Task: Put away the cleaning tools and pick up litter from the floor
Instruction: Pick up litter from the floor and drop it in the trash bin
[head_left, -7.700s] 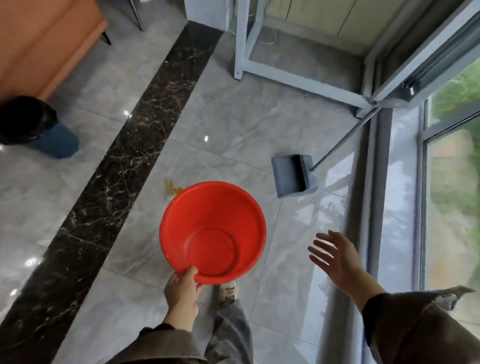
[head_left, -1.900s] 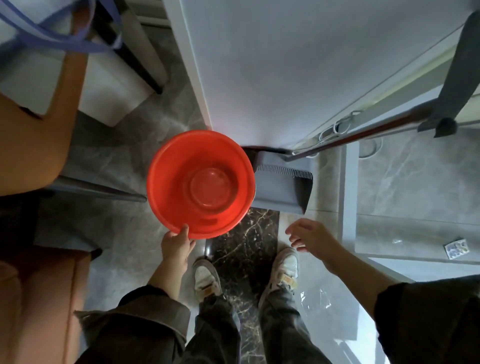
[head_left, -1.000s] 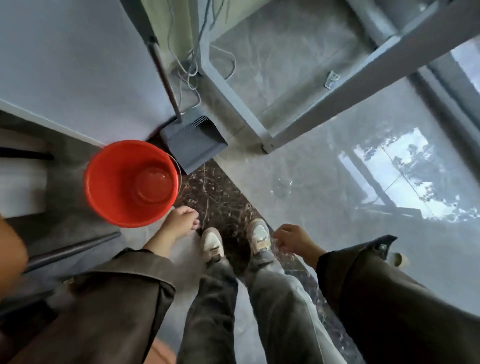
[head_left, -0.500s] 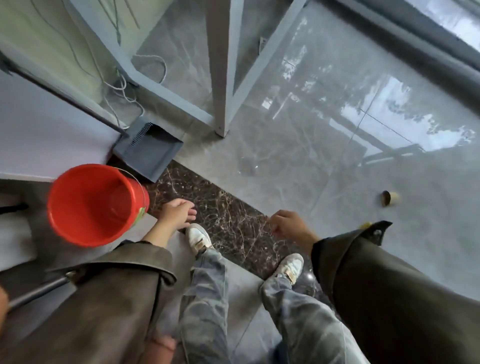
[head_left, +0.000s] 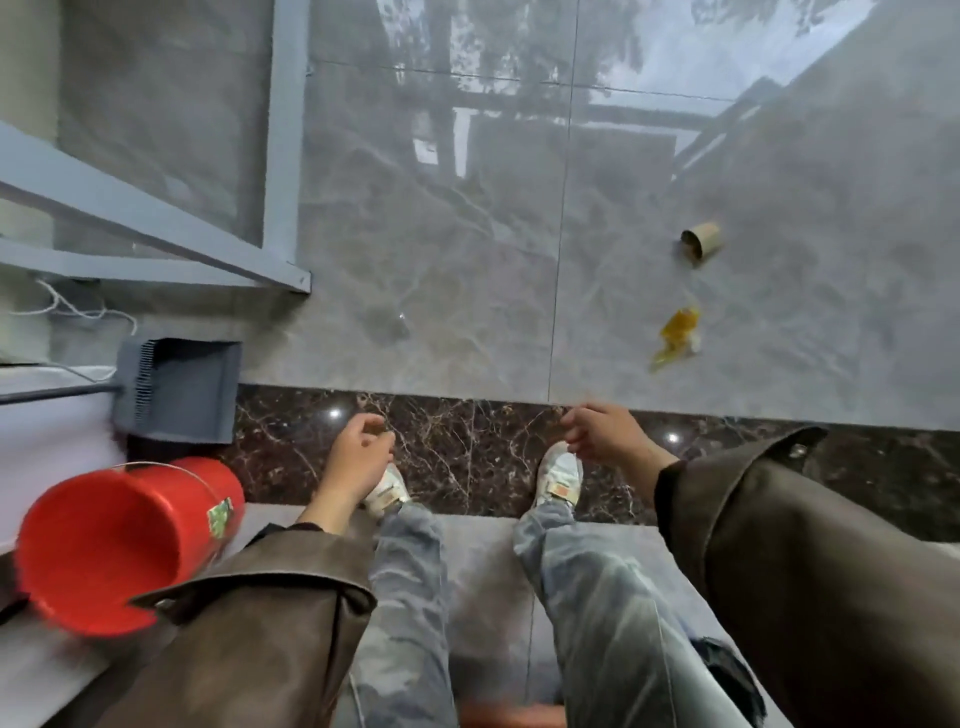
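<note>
The person looks straight down at a shiny grey floor (head_left: 441, 270) with a dark marble stripe (head_left: 467, 447) running across it. The left hand (head_left: 358, 460) hangs over the stripe with its fingers loosely curled, and its grip holds nothing. The right hand (head_left: 605, 434) hangs over the stripe too, fingers bent and loose, with nothing in its grip. Both hands come out of brown sleeves, and two white shoes show under them. The red bucket (head_left: 119, 545) stands on the floor at the left, next to the left sleeve, with its open mouth toward the camera. The grey dustpan (head_left: 179, 382) sits just behind the bucket, with its long handle going off to the left. A grey metal frame (head_left: 283, 130) stands beyond it. Two bits of litter lie on the grey floor, well apart from the hands: a brown paper cup (head_left: 702, 242) on its side, and a yellow wrapper (head_left: 675, 332) nearer the stripe.
</note>
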